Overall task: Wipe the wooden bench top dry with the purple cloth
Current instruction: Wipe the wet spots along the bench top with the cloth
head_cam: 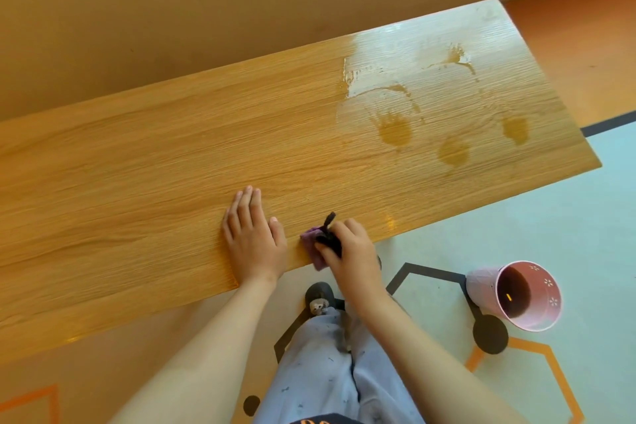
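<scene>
Right hand (347, 248) is closed on bunched purple cloth (315, 244) at surface (172, 148) edge; left hand (253, 237) is laid flat, empty. Cloth judged soft, light, best gripped bunched.

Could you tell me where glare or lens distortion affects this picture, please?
Head view: pale glare washes over the wet patch at the right, far part of the bench top, partly hiding the grain; wide-angle distortion tilts the bench edges and stretches the forearms; the right hand and purple cloth look slightly soft.
</scene>
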### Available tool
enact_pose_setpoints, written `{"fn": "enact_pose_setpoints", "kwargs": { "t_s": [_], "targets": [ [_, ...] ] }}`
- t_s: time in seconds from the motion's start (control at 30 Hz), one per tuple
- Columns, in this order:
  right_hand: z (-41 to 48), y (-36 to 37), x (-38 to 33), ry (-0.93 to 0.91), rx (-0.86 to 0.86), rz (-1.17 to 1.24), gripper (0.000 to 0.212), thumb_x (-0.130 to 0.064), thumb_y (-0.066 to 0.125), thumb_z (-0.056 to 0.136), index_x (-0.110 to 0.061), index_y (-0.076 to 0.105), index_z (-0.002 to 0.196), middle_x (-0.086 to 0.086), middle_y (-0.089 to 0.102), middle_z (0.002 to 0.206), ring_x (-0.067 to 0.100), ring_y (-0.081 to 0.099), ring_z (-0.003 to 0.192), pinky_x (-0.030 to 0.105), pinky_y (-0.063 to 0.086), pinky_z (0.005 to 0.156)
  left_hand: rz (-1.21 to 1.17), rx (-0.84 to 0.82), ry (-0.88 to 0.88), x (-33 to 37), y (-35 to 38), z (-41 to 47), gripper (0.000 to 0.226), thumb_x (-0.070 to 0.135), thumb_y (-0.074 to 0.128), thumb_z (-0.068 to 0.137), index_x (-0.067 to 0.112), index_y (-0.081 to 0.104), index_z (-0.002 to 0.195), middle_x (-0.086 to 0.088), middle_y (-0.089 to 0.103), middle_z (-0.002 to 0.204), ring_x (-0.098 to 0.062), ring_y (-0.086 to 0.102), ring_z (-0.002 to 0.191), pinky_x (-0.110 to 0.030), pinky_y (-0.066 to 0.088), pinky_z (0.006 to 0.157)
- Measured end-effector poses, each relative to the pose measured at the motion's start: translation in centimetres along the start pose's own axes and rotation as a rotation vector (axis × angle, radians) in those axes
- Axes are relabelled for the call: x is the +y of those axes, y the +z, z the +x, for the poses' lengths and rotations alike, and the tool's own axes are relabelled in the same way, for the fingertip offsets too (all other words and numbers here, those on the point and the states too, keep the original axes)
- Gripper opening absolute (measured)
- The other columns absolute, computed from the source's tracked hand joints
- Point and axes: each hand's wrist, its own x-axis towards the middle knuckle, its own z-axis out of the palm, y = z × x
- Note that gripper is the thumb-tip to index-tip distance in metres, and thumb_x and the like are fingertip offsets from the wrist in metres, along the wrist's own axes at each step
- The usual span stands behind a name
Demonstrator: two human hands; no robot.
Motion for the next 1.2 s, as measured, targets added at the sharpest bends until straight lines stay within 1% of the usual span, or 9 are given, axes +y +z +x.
{"fn": "enact_pose_setpoints", "kwargs": {
  "t_s": [0.23, 0.37, 0.5, 0.57, 0.7, 0.8, 1.0, 1.07, 1.2],
  "targets": [
    [2.5, -12.5, 10.0, 0.341, 0.397, -0.136, 0.014, -0.014, 0.065, 0.082, -0.003, 0.061, 0.09, 0.015, 0.056, 0.087, 0.034, 0.054, 0.085, 0.027, 0.031, 0.07, -0.002, -0.001, 0.007, 0.0, 0.0, 0.1, 0.056, 0.027, 0.036, 0.089, 0.008, 0.038, 0.142, -0.009, 0.038, 0.149, -0.026, 0.028, 0.14, -0.046, 0.018, 0.115],
    [3.5, -15.2, 12.0, 0.478, 0.49, -0.204, 0.021, -0.018, 0.062, 0.085, 0.001, 0.061, 0.093, 0.023, 0.057, 0.093, 0.038, 0.054, 0.091, 0.035, 0.036, 0.074, 0.009, -0.01, 0.016, 0.1, 0.0, 0.2, 0.056, 0.026, 0.036, 0.089, 0.007, 0.038, 0.141, -0.011, 0.038, 0.149, -0.028, 0.028, 0.14, -0.048, 0.02, 0.114],
    [3.1, -9.7, 7.4, 0.296, 0.332, -0.166, 0.012, -0.004, 0.064, 0.078, -0.003, 0.06, 0.089, 0.012, 0.055, 0.088, 0.032, 0.053, 0.087, 0.033, 0.035, 0.073, 0.024, -0.007, 0.011, 0.1, 0.0, 0.2, 0.056, 0.026, 0.036, 0.089, 0.006, 0.039, 0.141, -0.011, 0.039, 0.148, -0.028, 0.029, 0.139, -0.049, 0.022, 0.113],
    [2.7, -5.9, 4.3, 0.141, 0.17, -0.112, 0.013, -0.007, 0.065, 0.078, -0.008, 0.058, 0.088, 0.003, 0.051, 0.088, 0.023, 0.05, 0.086, 0.029, 0.038, 0.074, 0.022, -0.01, 0.009, 0.2, -0.1, 0.2, 0.056, 0.026, 0.036, 0.088, 0.006, 0.039, 0.14, -0.011, 0.04, 0.148, -0.028, 0.03, 0.139, -0.049, 0.023, 0.112],
    [2.9, -2.9, 1.6, -0.043, -0.054, -0.094, 0.012, -0.016, 0.064, 0.084, -0.008, 0.055, 0.088, 0.003, 0.05, 0.09, 0.018, 0.044, 0.088, 0.026, 0.036, 0.072, 0.027, -0.02, -0.004, 0.4, -0.4, 0.1, 0.057, 0.026, 0.035, 0.088, 0.006, 0.039, 0.141, -0.012, 0.039, 0.148, -0.028, 0.03, 0.139, -0.049, 0.023, 0.113],
    [4.8, -6.8, 4.5, 0.035, 0.048, -0.066, 0.009, -0.013, 0.064, 0.083, -0.009, 0.057, 0.087, 0.002, 0.05, 0.087, 0.019, 0.048, 0.086, 0.027, 0.037, 0.072, 0.032, -0.022, -0.013, 0.5, -0.3, 0.1, 0.057, 0.026, 0.036, 0.087, 0.006, 0.04, 0.14, -0.012, 0.041, 0.147, -0.029, 0.032, 0.138, -0.049, 0.025, 0.112],
    [6.4, -17.2, 11.9, 0.443, 0.394, -0.166, 0.019, -0.015, 0.063, 0.086, 0.001, 0.06, 0.097, 0.02, 0.056, 0.095, 0.037, 0.054, 0.092, 0.032, 0.035, 0.074, 0.048, -0.035, -0.027, 0.5, -0.3, 0.2, 0.058, 0.027, 0.034, 0.086, 0.007, 0.04, 0.14, -0.011, 0.04, 0.148, -0.028, 0.032, 0.138, -0.046, 0.022, 0.112],
    [6.3, -16.3, 11.3, 0.426, 0.348, -0.196, 0.017, -0.015, 0.063, 0.086, 0.0, 0.059, 0.095, 0.018, 0.056, 0.094, 0.036, 0.053, 0.09, 0.031, 0.034, 0.073, 0.042, -0.045, -0.039, 0.5, -0.3, 0.2, 0.058, 0.027, 0.035, 0.086, 0.007, 0.04, 0.14, -0.011, 0.04, 0.148, -0.028, 0.032, 0.138, -0.046, 0.022, 0.112],
    [6.8, -9.1, 5.8, 0.177, 0.077, -0.105, 0.009, -0.014, 0.065, 0.083, -0.008, 0.059, 0.089, 0.005, 0.052, 0.089, 0.024, 0.051, 0.086, 0.025, 0.032, 0.07, 0.044, -0.053, -0.05, 0.6, -0.4, 0.3, 0.059, 0.028, 0.033, 0.086, 0.007, 0.04, 0.14, -0.011, 0.04, 0.148, -0.028, 0.032, 0.138, -0.046, 0.021, 0.113]
  ]
}}
